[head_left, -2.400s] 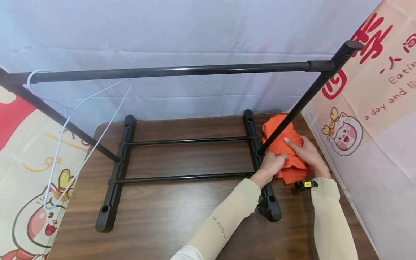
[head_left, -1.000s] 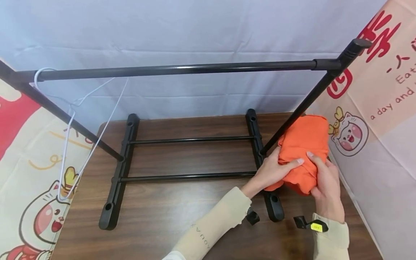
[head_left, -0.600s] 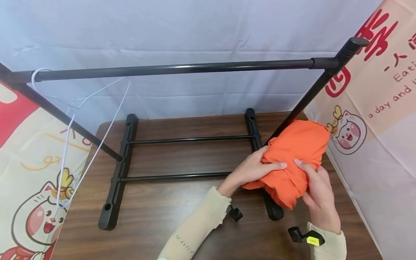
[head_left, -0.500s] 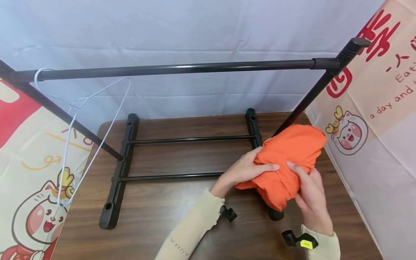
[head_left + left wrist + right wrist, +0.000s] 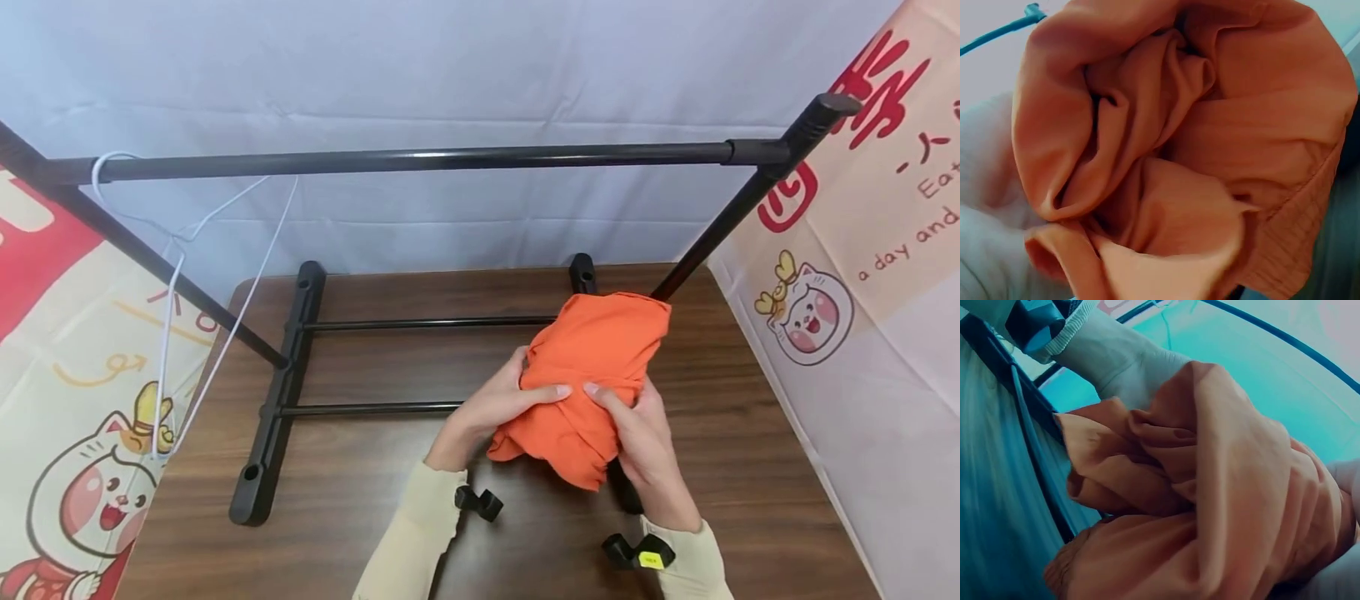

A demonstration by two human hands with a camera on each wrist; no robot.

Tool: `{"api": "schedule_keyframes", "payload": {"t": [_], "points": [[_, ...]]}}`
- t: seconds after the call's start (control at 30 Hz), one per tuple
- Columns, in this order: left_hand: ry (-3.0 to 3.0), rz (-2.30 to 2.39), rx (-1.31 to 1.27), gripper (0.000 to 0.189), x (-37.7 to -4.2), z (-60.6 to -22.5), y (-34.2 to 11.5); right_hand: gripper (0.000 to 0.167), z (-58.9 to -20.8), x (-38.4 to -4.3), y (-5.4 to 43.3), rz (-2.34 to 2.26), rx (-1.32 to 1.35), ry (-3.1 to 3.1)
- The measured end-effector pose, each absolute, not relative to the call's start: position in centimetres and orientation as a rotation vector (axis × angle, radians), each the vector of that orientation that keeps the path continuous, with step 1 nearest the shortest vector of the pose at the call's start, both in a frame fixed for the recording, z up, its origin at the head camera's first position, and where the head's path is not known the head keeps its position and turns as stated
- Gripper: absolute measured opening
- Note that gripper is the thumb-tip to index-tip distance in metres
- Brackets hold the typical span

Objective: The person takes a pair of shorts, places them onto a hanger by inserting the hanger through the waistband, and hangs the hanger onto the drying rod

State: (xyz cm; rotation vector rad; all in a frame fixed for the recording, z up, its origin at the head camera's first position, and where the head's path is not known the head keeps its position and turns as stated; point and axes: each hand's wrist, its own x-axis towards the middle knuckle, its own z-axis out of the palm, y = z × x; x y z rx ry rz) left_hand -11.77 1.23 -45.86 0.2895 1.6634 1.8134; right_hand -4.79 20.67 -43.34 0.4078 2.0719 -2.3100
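A bundled orange garment with a gathered, ribbed band is held up over the right foot of the black rack. My left hand grips its left side, thumb lying on top and the other fingers hidden under the cloth. On the opposite side, my right hand holds it the same way, the two thumb tips close together. Loose folds of the garment fill the left wrist view. Seen from the right wrist, the garment hangs in creases, with the left hand behind it.
A black clothes rack stands on the brown wooden table, its crossbar spanning high across the view. One white wire hanger hangs from the bar's left end. White cloth covers the wall behind; printed cloth lines the right side.
The garment has been lifted from the table behind the rack's right post and carried left and nearer, in front of the post. Both hands have moved with it.
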Motion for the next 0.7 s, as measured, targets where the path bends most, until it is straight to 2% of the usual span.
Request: {"api": "schedule_keyframes", "payload": {"t": [0.1,0.17,0.37,0.47,0.7], "points": [[1.632,1.857,0.268,0.093,-11.7,-46.5,0.4,0.051,-43.5,-5.0,19.9,-2.184,0.369,2.122],[1.597,1.909,0.285,0.089,-11.6,-46.9,-0.1,0.053,-43.6,-5.2,19.4,-2.115,0.326,2.140],[1.454,2.072,0.293,0.066,-11.5,-47.9,-1.5,0.057,-43.3,-6.2,19.2,-2.043,0.184,2.116],[1.432,2.145,0.209,0.057,-11.4,-48.3,-2.2,0.058,-43.1,-6.7,19.4,-2.074,0.144,2.070],[1.316,2.328,-0.028,0.052,-11.8,-48.6,-4.1,0.059,-43.1,-7.4,19.9,-2.077,-0.008,2.166]]}}
